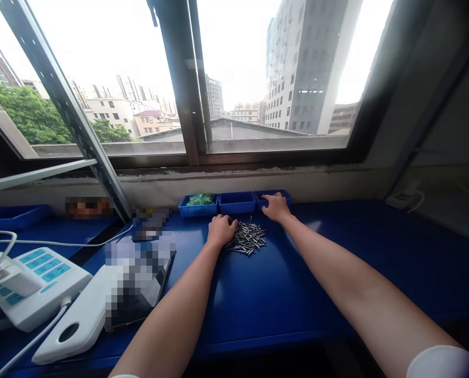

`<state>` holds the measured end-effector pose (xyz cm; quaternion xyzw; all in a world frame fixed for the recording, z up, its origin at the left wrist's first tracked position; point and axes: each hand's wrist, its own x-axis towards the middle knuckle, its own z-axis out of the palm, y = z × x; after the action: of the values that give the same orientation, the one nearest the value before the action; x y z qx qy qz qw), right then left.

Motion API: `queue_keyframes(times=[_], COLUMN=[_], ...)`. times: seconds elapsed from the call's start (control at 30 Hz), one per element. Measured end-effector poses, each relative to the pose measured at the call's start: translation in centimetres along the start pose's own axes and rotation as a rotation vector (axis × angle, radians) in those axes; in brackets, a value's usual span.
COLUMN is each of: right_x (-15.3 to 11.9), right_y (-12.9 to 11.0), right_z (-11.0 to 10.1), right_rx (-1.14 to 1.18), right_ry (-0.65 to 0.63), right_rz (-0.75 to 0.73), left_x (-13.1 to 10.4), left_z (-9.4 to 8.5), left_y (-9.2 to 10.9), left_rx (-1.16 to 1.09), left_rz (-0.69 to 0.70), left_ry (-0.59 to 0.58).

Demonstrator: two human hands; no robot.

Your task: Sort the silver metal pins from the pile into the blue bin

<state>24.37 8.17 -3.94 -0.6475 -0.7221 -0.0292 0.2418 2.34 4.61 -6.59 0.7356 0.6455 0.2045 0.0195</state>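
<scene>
A pile of small silvery metal pins (249, 239) lies on the blue table (266, 304). My left hand (221, 231) rests at the pile's left edge, its fingers curled; what they hold, if anything, is hidden. My right hand (277, 207) is over the front of the rightmost blue bin (286, 194), with fingers bent toward its inside; whether anything is between them is too small to tell. Beside that bin stands a middle blue bin (237, 203). The left blue bin (198, 211) holds green plastic-looking material (200, 199).
At the left are a white power strip (45, 278) with cables, a white oblong device (74, 325) and a dark flat, partly blurred object (139, 299). A metal shelf post (76, 121) rises before the window. Another blue tray (16, 216) sits far left.
</scene>
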Motion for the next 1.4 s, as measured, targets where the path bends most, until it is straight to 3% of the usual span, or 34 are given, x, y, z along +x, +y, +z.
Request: queue_keyframes(times=[0.17, 0.37, 0.6, 0.8, 0.9, 1.07, 1.23, 1.4], right_x=[0.0, 0.1, 0.4, 1.1, 1.0, -1.0, -3.0, -3.2], right_y=[1.4, 1.4, -0.6, -3.2, -4.0, -4.9, -4.9, -4.3], right_z=[0.1, -0.1, -0.3, 0.4, 0.7, 1.0, 1.6, 2.3], right_rx=[-0.039, -0.092, -0.084, -0.097, -0.092, 0.055, 0.185, 0.173], right_ry=[-0.032, -0.091, -0.022, -0.16, -0.143, 0.107, -0.043, -0.049], right_rz=[-0.033, -0.128, -0.165, -0.274, -0.243, -0.173, -0.043, 0.195], left_x=[0.1, 0.0, -0.1, -0.2, -0.2, -0.1, 0.2, 0.2], left_z=[0.1, -0.1, 0.0, 0.2, 0.2, 0.4, 0.7, 0.7], left_y=[0.0, 0.2, 0.3, 0.2, 0.2, 0.1, 0.1, 0.1], left_rx=[-0.016, -0.035, -0.046, -0.064, -0.075, -0.076, -0.061, -0.058], left_rz=[-0.002, -0.027, -0.01, 0.01, 0.012, 0.013, 0.01, 0.015], left_ry=[0.007, -0.011, -0.003, 0.018, 0.016, 0.012, 0.023, 0.031])
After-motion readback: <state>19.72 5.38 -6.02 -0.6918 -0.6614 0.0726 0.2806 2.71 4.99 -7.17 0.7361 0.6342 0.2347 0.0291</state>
